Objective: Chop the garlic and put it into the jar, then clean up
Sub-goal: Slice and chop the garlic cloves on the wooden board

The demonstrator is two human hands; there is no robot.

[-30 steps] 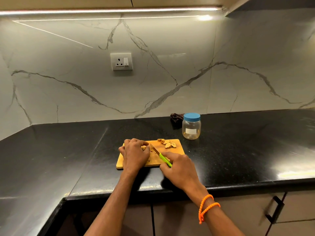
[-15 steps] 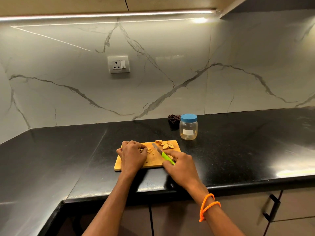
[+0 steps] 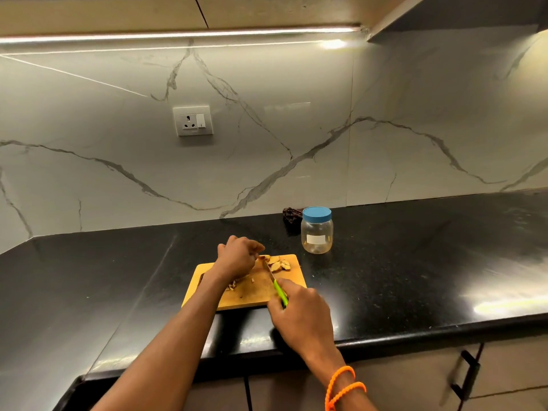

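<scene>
- Two hands are working over the wooden cutting board [image 3: 252, 295] at the centre of the frame, low on the black counter [image 3: 415, 277].
- Right hand [image 3: 299, 310] is gripping the green-handled knife [image 3: 280, 292], fingers wrapped round the handle, with the blade pointing up the board toward the far edge.
- Left hand [image 3: 237, 258] is reaching to the board's upper edge with fingers curled; whether they are pinching a clove cannot be told from this view.
- Whole garlic cloves [image 3: 277, 262] are lying in a small heap at the board's upper right, just beside the blade, not yet cut.
- Chopped garlic bits [image 3: 237, 284] are sitting mid-board by the left wrist.
- Jar [image 3: 316, 231] is standing above and right of the board, blue lid on, looking empty.
- Chopping seems only partly done; filling the jar and cleaning up are both remaining.
</scene>
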